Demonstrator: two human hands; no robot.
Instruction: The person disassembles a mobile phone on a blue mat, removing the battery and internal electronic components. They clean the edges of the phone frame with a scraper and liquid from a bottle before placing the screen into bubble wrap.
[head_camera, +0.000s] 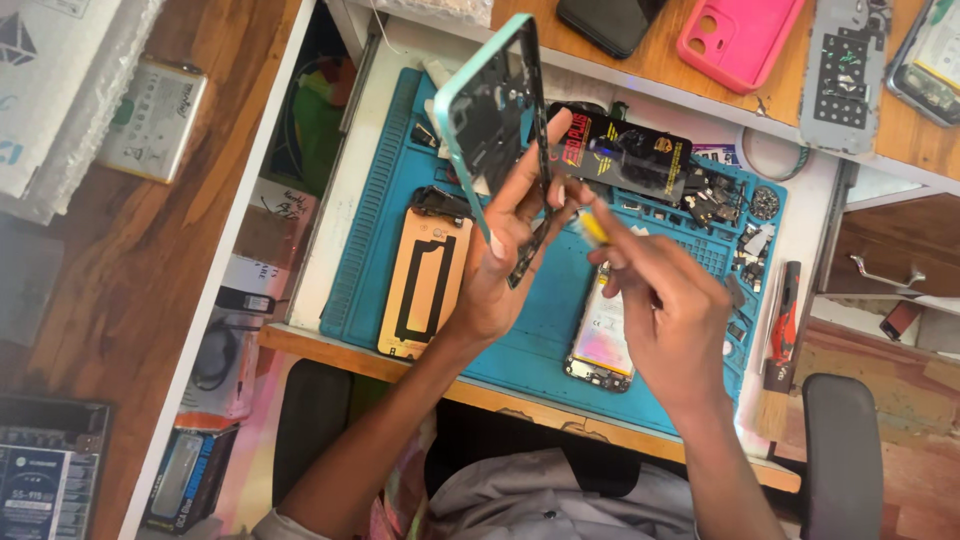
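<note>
A: Over the blue mat (370, 270) on the bench (820, 190), left hand (505, 255) is clamped on a teal phone frame (485, 110), held nearly on edge, fingers wrapped round its lower end.

B: Right hand?

A: Right hand (670, 310) is pinched on a yellow tool (592, 227), tip at the frame's lower edge, just beside the left thumb.

B: On the mat?

A: 2 phone parts lying flat: an orange-backed panel (425, 275) left of the hands, a phone (603, 335) with a pale back under the right hand. Black packet (620, 150) and small loose parts (725, 205) at the far side.

B: Elsewhere?

A: Red-handled brush (782, 340) at the mat's right edge. Pink case (738, 40) on the upper shelf.
</note>
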